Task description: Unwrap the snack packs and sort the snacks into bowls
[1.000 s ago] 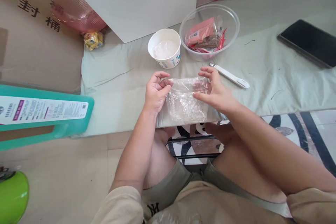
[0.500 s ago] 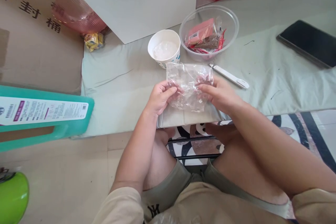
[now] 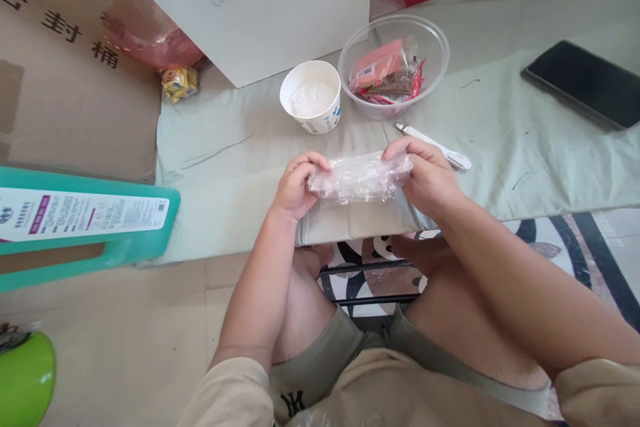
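A crumpled clear plastic bag (image 3: 357, 178) stretches between my two hands, over the near edge of the cloth-covered table. My left hand (image 3: 299, 185) pinches its left end, with the thumb and fingers closed on the film. At the other end my right hand (image 3: 426, 173) grips the bag the same way. Just beyond the bag stands a white paper cup (image 3: 320, 125) with crumpled clear plastic (image 3: 313, 99) inside. A white utility knife (image 3: 440, 147) lies by my right hand, partly hidden behind it. The clear plastic bowl (image 3: 436, 33) behind holds pink, red and brown packets (image 3: 384, 73).
A black phone (image 3: 585, 83) lies at the right. White boxes (image 3: 300, 7) stand along the back, with a cardboard box (image 3: 80, 93) at the left. A teal jug (image 3: 170, 213) rests at the left edge; a green object (image 3: 27, 377) is below it.
The bag was spread as a flat sheet, its top edge by the cup; now it is bunched into a narrow band. My right hand has turned, knuckles up.
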Demonstrator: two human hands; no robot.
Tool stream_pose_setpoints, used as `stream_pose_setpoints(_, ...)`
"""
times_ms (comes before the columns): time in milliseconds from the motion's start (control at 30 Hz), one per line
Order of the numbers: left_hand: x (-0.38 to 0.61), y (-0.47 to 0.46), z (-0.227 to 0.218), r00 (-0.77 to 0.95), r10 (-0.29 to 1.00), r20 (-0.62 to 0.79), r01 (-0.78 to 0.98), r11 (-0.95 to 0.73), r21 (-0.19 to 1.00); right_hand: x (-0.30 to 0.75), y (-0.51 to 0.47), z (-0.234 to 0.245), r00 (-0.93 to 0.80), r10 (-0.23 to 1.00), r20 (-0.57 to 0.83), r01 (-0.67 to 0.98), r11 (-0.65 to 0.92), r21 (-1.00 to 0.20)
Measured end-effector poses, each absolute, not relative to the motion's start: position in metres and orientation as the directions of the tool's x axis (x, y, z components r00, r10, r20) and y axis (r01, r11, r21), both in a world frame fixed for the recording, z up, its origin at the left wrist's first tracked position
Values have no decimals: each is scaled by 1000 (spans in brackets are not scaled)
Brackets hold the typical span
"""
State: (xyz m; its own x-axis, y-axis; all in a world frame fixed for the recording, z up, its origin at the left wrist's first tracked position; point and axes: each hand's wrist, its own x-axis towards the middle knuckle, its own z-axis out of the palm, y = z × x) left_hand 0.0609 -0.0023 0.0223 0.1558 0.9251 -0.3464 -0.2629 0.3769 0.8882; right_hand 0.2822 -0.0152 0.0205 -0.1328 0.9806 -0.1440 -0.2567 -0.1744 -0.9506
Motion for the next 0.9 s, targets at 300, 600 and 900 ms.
stream_pose_setpoints(300,66,-2,13,40,980,-195,-87,198,976,286,-14,17,-113,976,-184,127,-169,-977)
stream_pose_setpoints(600,72,-9,10,-86,993,-79,-1,79,997,279,-19,24,-152,965,-216,31,-213,-976)
stream_pose_setpoints(900,89,-24,3,120,988,101,84,-112,990,263,-27,28,-225,973,-54,63,-41,-997)
